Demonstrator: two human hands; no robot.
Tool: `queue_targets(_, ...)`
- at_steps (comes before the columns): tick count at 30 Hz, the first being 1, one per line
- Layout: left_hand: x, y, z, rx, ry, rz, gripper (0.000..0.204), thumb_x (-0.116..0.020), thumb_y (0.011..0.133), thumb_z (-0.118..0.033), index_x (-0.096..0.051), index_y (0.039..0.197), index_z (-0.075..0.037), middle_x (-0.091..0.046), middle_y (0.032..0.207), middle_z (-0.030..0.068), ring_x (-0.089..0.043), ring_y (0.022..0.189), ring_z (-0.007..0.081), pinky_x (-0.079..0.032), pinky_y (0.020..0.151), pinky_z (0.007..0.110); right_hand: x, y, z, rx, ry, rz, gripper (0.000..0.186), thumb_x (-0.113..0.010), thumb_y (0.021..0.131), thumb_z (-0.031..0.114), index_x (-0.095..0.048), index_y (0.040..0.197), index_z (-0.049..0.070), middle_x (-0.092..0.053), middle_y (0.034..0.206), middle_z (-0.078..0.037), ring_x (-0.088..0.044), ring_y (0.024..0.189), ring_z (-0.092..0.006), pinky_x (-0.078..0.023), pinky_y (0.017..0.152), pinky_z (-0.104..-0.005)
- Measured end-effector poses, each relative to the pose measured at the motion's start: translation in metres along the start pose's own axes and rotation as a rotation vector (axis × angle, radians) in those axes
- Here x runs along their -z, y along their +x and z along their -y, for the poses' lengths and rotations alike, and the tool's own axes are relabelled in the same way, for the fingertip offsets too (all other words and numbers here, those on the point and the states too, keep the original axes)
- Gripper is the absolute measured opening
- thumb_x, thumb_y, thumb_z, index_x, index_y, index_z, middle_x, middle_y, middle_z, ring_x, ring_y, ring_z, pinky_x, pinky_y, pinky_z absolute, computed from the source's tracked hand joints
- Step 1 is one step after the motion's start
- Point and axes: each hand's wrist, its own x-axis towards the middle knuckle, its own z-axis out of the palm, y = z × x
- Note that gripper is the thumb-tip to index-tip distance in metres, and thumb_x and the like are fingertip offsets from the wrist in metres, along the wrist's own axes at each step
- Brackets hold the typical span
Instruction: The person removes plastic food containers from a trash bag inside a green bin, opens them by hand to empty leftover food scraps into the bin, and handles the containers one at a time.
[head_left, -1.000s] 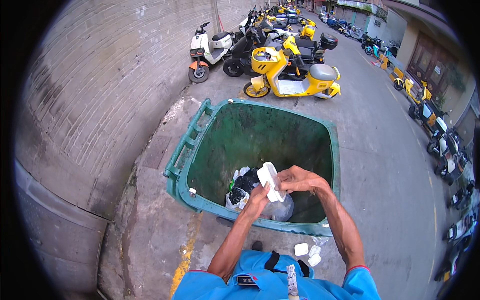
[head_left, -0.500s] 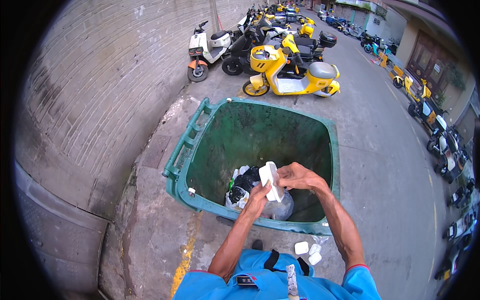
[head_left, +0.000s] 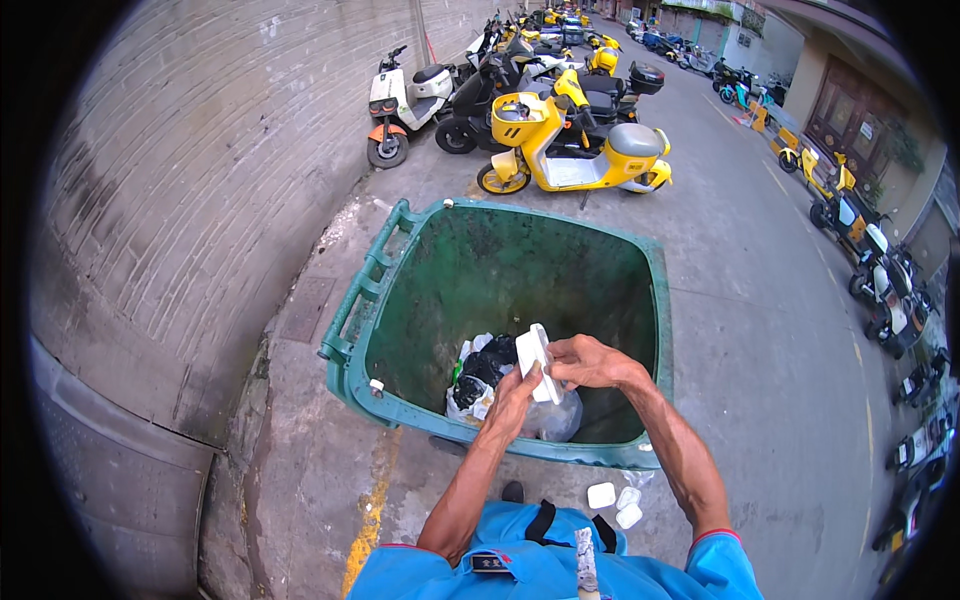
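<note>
Over the open green wheeled bin [head_left: 657, 290], my left hand [head_left: 517, 395] grips a white plastic food container [head_left: 533, 355] from below, tilted nearly on its side. My right hand [head_left: 590, 362] has its fingers closed on the container's right part, with fingertips partly hidden. Inside the bin, beneath my hands, lie black rubbish bags [head_left: 480, 370], white bags [head_left: 467, 405] and a clear, swollen bag [head_left: 552, 420]. Below the bin's front, three white plastic pieces [head_left: 600, 494] lie on the ground beside some crumpled clear plastic.
A brick wall [head_left: 180, 200] runs along the left. A yellow scooter [head_left: 610, 165] stands just beyond the bin, with rows of scooters [head_left: 460, 110] behind it. More scooters [head_left: 890, 290] line the road's right side. A dark shoe [head_left: 513, 492] shows below the bin.
Both hands still grip the container over the bin, with my right fingers shifted a little on it. The whole view has shifted slightly leftward, bin and scooters included.
</note>
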Motion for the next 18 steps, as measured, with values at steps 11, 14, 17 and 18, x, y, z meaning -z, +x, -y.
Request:
queue_targets(11,0.003,0.008,0.003,-0.020,0.146,-0.030,0.057,-0.055,0.098,-0.044,-0.050,0.135,0.000,-0.060,0.122,0.0104,-0.054,0.113,0.0180,-0.041,0.098,0.033,-0.011,-0.005,0.012,0.205,-0.210,-0.175,0.037,-0.058,0.083,0.024,-0.062,0.091,-0.012,-0.063,0.074,-0.028,-0.066,0.070,-0.0366,-0.048,0.063,-0.0465)
queue_targets(14,0.001,0.008,0.002,-0.023,0.187,-0.071,0.059,-0.056,0.098,-0.045,-0.050,0.136,-0.001,-0.060,0.123,0.0107,-0.053,0.113,0.0183,-0.041,0.099,0.033,-0.012,-0.004,0.019,0.209,-0.253,-0.196,0.036,-0.060,0.082,0.022,-0.062,0.092,-0.012,-0.064,0.076,-0.029,-0.067,0.073,-0.0392,-0.050,0.064,-0.0469)
queue_targets(17,0.000,0.010,0.002,-0.050,0.160,-0.072,0.060,-0.057,0.097,-0.045,-0.049,0.136,-0.001,-0.060,0.123,0.0105,-0.053,0.114,0.0182,-0.040,0.099,0.033,-0.012,-0.001,0.016,0.234,-0.263,-0.232,0.035,-0.061,0.082,0.021,-0.062,0.092,-0.012,-0.064,0.077,-0.030,-0.068,0.075,-0.0409,-0.051,0.066,-0.0471)
queue_targets(18,0.001,0.011,0.002,-0.056,0.158,-0.070,0.060,-0.057,0.097,-0.045,-0.049,0.136,-0.001,-0.060,0.123,0.0106,-0.053,0.114,0.0183,-0.040,0.099,0.034,-0.012,0.001,0.014,0.245,-0.260,-0.243,0.034,-0.062,0.082,0.021,-0.062,0.091,-0.012,-0.064,0.078,-0.030,-0.068,0.076,-0.0415,-0.051,0.066,-0.0472)
